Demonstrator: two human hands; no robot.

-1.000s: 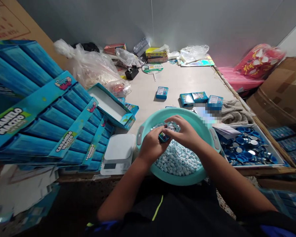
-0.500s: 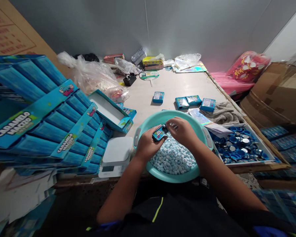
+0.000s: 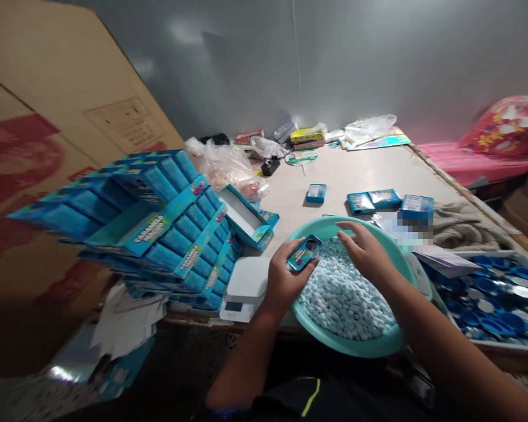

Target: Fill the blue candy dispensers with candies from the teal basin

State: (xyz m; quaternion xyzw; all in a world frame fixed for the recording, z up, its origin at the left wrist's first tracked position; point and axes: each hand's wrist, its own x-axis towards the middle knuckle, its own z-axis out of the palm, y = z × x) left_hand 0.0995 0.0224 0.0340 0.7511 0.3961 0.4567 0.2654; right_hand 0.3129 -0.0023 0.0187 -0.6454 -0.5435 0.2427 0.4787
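My left hand (image 3: 287, 278) grips a small blue candy box (image 3: 304, 253) with a dark round spot at its upper end. The box is tilted over the left rim of a turquoise basin (image 3: 347, 347). Small pale-blue and white candies (image 3: 349, 299) fill much of the basin. My right hand (image 3: 367, 252) hovers above the basin's far right side, fingers apart, and I see nothing held in it.
At left, blue display boxes (image 3: 189, 234) are stacked beside a white scale (image 3: 247, 278). Several small boxes (image 3: 317, 193) lie beyond the basin. A white tray (image 3: 506, 346) of blue and silver lids is at right, near a grey cloth (image 3: 462, 225). A large carton (image 3: 127, 129) rises at left.
My right hand has moved away from the candy box and its fingers have spread. My left hand still holds the box. The view has turned left, so everything appears farther right.
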